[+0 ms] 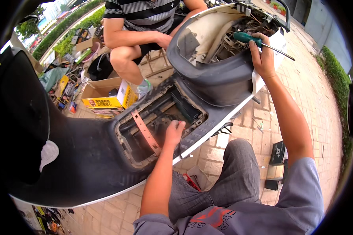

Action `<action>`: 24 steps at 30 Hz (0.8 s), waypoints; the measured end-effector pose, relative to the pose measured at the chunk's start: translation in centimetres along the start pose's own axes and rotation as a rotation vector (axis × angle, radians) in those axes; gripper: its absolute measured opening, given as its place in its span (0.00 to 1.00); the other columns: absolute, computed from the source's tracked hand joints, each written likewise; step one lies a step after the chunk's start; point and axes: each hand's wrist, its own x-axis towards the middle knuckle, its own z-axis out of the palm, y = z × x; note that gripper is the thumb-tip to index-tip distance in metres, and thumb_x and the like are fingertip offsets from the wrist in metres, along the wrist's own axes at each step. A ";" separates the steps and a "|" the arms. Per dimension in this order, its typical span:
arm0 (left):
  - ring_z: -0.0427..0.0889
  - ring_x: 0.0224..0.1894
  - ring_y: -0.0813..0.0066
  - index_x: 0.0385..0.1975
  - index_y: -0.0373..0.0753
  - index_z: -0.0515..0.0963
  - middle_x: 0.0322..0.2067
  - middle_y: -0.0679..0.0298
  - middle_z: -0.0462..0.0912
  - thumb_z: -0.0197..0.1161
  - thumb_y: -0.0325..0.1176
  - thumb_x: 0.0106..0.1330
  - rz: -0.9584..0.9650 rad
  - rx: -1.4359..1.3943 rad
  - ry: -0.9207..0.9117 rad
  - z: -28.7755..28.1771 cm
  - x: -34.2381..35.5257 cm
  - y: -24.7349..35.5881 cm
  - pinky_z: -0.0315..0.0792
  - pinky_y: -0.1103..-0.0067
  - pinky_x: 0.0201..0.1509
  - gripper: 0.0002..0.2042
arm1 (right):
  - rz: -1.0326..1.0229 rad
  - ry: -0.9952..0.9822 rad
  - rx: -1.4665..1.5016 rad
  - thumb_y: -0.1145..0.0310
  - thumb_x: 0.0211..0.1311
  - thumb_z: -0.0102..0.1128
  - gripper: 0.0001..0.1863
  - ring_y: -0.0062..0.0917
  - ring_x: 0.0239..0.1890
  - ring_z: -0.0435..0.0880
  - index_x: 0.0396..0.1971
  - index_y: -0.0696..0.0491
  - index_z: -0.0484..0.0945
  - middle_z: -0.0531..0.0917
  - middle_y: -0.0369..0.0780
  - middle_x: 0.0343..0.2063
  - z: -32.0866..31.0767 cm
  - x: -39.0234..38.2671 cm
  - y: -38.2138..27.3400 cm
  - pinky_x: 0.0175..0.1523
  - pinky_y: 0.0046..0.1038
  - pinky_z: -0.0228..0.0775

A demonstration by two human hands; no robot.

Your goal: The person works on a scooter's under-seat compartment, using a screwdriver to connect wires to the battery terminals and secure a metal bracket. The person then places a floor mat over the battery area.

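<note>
Head view — our right hand (pixel 264 58) clasps a likely light, stiff screwdriver (pixel 277 51), best by its handle (pixel 243 37) — left hand (pixel 173 134) curled, hold unclear

I see bright outdoor daylight, with the paving (pixel 321 135) pale and almost washed out at right. The scooter's front panel (pixel 21 117) sinks into near-black shadow, and its open compartment (pixel 133 142) looks dim. Fisheye curvature bends my hedge (pixel 336 84); black vignetting rings everything; distant clutter (pixel 68 58) appears soft.
</note>
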 end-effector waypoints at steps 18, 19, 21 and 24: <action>0.79 0.34 0.40 0.30 0.37 0.75 0.26 0.44 0.80 0.54 0.46 0.71 0.063 0.460 0.329 -0.1 -3.9 1.7 0.70 0.54 0.36 0.17 | 0.627 -0.865 1.497 0.61 0.73 0.54 0.15 0.19 0.25 0.82 0.48 0.57 0.72 0.80 0.37 0.32 10.0 -4.1 -16.9 0.34 0.21 0.74; 0.79 0.34 0.41 0.30 0.37 0.76 0.26 0.45 0.80 0.54 0.45 0.71 0.057 0.401 0.298 0.4 -3.3 3.2 0.70 0.55 0.36 0.16 | 0.497 -0.720 1.395 0.60 0.73 0.54 0.16 0.20 0.23 0.81 0.48 0.58 0.73 0.80 0.37 0.31 9.3 -3.3 -15.7 0.31 0.20 0.73; 0.79 0.33 0.41 0.29 0.37 0.77 0.26 0.46 0.81 0.55 0.44 0.71 0.073 0.455 0.343 0.2 -3.6 2.1 0.70 0.56 0.36 0.16 | 0.326 -0.541 1.329 0.60 0.72 0.57 0.15 0.14 0.23 0.76 0.43 0.58 0.73 0.79 0.34 0.28 7.5 -1.6 -14.3 0.29 0.20 0.70; 0.79 0.33 0.41 0.28 0.37 0.77 0.26 0.46 0.80 0.55 0.44 0.70 0.065 0.487 0.375 0.6 -4.0 3.3 0.71 0.56 0.35 0.16 | 0.053 -0.308 0.884 0.61 0.67 0.64 0.16 0.16 0.24 0.76 0.45 0.57 0.74 0.79 0.35 0.24 4.8 1.8 -9.9 0.30 0.23 0.69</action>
